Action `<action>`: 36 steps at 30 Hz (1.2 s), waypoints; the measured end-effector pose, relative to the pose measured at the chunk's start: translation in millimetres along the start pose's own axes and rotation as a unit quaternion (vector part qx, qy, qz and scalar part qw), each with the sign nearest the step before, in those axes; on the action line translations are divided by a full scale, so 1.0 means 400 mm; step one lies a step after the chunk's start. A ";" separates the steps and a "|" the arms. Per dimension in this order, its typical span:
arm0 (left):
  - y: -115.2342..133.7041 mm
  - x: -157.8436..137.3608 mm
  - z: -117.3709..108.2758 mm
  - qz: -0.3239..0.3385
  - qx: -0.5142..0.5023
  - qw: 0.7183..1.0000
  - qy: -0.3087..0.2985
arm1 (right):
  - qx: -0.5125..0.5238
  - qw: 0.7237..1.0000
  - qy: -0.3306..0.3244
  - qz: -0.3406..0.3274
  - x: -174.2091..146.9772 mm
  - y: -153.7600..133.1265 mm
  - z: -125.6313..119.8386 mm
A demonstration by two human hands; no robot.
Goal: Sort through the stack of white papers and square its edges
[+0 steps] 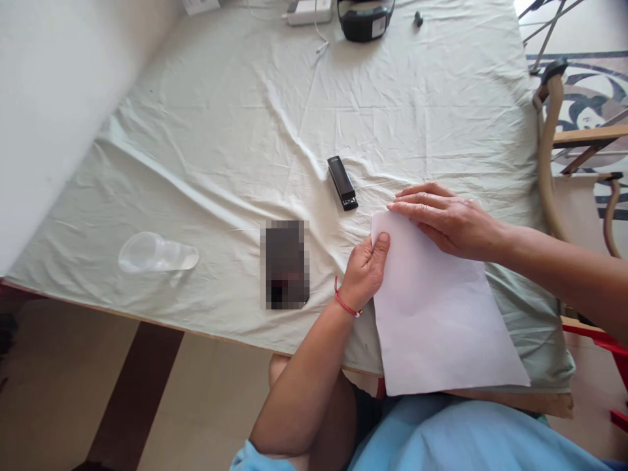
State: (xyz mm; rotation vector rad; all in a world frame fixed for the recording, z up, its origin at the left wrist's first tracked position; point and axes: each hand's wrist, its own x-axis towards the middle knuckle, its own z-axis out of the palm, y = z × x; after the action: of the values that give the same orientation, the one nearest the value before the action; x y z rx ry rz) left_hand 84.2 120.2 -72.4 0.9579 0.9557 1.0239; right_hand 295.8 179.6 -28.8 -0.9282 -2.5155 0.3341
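Note:
White paper (441,320), perhaps several sheets together, lies slanted at the table's near right edge, its lower part reaching over the edge. My left hand (367,268) pinches its left side near the top corner, thumb on top and fingers underneath. Across the paper's top edge rests my right hand (444,219), fingers stretched out and lying flat against it. A black stapler (342,183) sits just beyond the paper, apart from both hands. To the left of my left wrist is a dark rectangular object (287,261), blurred by pixelation.
On its side at the left lies a clear plastic cup (157,253). At the far edge are a white power adapter (310,12) with a cable, a black strapped device (366,23) and a small dark item (418,19). A chair (552,150) stands right of the cloth-covered table (220,163).

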 end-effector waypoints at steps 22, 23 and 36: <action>-0.013 0.017 -0.005 -0.047 -0.107 0.990 0.083 | 0.076 0.970 -0.138 0.186 0.123 0.015 -0.017; -0.009 0.019 -0.005 -0.054 -0.117 0.988 0.086 | 0.104 0.960 -0.163 0.201 0.137 0.027 -0.013; 0.035 0.042 -0.019 -0.143 -0.168 0.948 0.229 | 0.062 0.905 -0.275 0.318 0.293 0.053 0.035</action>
State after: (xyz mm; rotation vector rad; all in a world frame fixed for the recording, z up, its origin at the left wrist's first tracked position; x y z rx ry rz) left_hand 77.5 140.7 -64.3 0.2846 1.2114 1.1354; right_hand 221.1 272.0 -11.9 -1.7965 -2.5271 1.0754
